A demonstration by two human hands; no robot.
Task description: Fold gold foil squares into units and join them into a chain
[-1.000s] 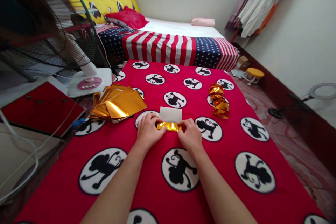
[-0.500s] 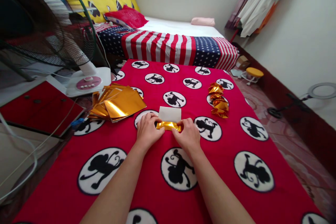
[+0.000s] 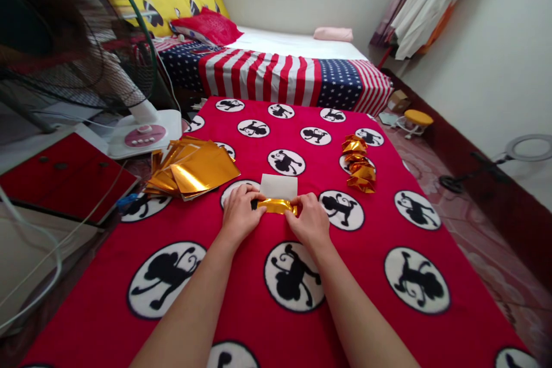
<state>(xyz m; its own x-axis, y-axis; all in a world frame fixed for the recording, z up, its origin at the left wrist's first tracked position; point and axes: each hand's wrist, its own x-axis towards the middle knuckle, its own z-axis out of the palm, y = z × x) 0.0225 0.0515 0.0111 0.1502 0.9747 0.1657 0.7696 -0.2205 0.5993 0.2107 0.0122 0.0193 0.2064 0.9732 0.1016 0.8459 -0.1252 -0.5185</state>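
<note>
A sheet of gold foil paper [image 3: 278,186] lies white side up on the red cloth [image 3: 362,322], its near edge folded over into a gold strip. My left hand [image 3: 241,211] pinches the strip's left end between thumb and fingers. At the right end, my right hand [image 3: 311,217] grips the strip the same way. A loose stack of gold sheets [image 3: 207,168] rests to the left of my hands. Several folded gold pieces [image 3: 359,164] stand in a row on the right.
A fan [image 3: 142,126] stands at the left beside a red panel [image 3: 64,175]. Behind the cloth is a bed with a striped cover [image 3: 267,77]. A yellow stool [image 3: 417,119] and a ring light [image 3: 528,148] are on the right.
My left hand has shifted slightly left along the gold strip, showing more of its left end. My right hand has hardly moved.
</note>
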